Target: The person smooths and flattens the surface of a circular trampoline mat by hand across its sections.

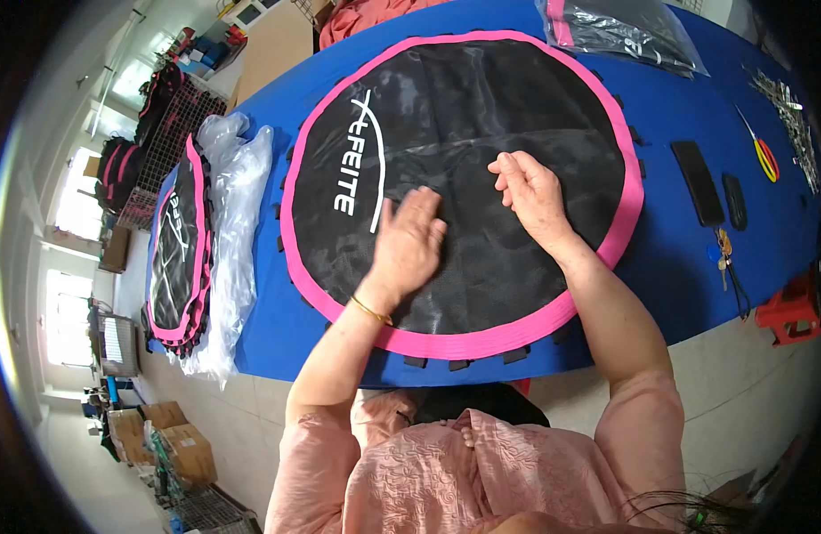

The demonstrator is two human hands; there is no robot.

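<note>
Round black mat point(466, 182), pink rim, is flat on the blue table point(277, 343), near rim close to the near table edge. Black tabs show around its edge; white lettering runs sideways on its left part.

Left hand point(412, 238): open, palm down over the mat beside the lettering, fingers a bit blurred. Can't tell if it's pressing. Gold bracelet point(372, 311) on that wrist.

Right hand point(529, 191): over the mat right of centre, fingers curled in, thumb against them. Can't tell if anything is pinched there.

Right of mat: keys point(723, 258) just below a black phone point(697, 184), dark slim object point(735, 201) beside the phone. Red stool point(787, 311) past the table edge.

Left of mat: clear plastic point(237, 240), then a stack of similar pink-rimmed mats point(173, 258) beside it.

Further out: scissors point(764, 157) with red-yellow handles, heap of small metal pieces point(788, 120) next to them. Bagged black-and-pink piece point(619, 37) beyond the mat's far right. Reddish cloth point(375, 18) at the far side.
</note>
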